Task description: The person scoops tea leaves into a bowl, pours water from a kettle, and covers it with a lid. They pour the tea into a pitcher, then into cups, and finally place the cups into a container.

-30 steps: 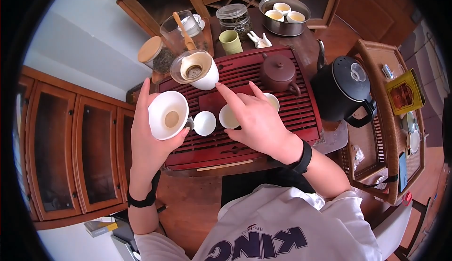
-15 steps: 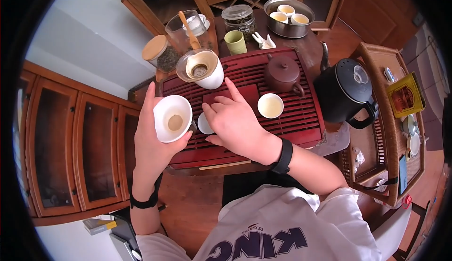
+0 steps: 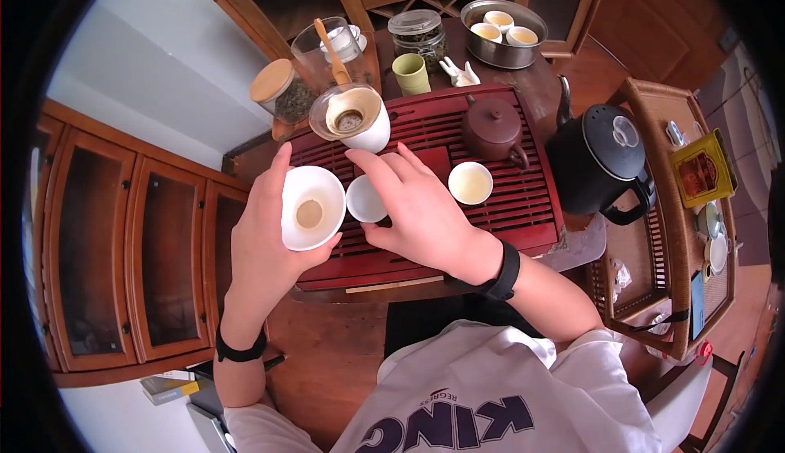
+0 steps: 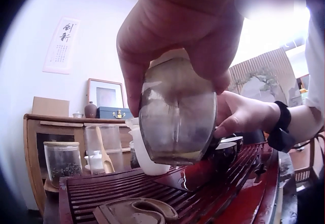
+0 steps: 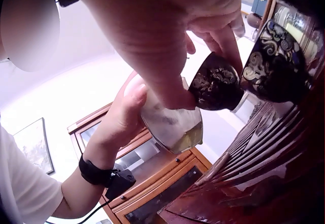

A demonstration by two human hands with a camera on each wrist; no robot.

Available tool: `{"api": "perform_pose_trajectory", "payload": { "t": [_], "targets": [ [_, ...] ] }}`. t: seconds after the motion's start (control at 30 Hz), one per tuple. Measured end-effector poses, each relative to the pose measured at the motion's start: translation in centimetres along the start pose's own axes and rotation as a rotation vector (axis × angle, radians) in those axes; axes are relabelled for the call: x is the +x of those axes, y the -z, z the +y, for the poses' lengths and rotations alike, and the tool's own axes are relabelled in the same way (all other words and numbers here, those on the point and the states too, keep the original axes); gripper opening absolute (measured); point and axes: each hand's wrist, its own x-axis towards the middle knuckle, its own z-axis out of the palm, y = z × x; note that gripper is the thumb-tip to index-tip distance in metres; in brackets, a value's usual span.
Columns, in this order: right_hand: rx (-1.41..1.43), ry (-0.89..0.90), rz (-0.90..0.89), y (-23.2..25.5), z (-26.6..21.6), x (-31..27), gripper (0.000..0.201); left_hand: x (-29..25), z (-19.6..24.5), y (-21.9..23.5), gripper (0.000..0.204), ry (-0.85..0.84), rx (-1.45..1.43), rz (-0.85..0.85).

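Note:
My left hand holds a wide translucent cup round its sides. In the head view its mouth is tipped towards me, with a little pale liquid in the bottom. Close on its right, my right hand pinches a small teacup between thumb and fingers. The right wrist view shows this teacup's dark, swirl-patterned outside; inside it is white. A second patterned teacup stands just beyond it. Further right on the red slatted tea tray, another teacup holds pale tea.
Behind the hands stands a white pitcher with a strainer on top. A brown teapot sits at the tray's right, beside a black kettle. Jars, a green cup and a metal bowl with several cups line the back.
My right hand has moved left from the middle teacups, and its fingers now grip the leftmost small one. My left hand has shifted slightly right with the wide cup, nearer to it.

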Motion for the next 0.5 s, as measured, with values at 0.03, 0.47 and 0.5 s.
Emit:
{"api": "perform_pose_trajectory", "payload": {
  "t": [0.03, 0.47, 0.5],
  "targets": [
    [0.022, 0.023, 0.044, 0.1, 0.0, 0.0, 0.083, 0.1, 0.3, 0.2, 0.107, -0.011, 0.055, -0.030],
    [0.106, -0.051, 0.035, 0.9, -0.9, -0.4, 0.105, 0.7, 1.4, 0.3, 0.100, -0.018, 0.159, -0.169],
    [0.103, -0.058, 0.031, 1.0, -0.9, -0.5, 0.105, 0.7, 1.3, 0.1, 0.100, -0.045, 0.176, -0.140]
  ]
}}
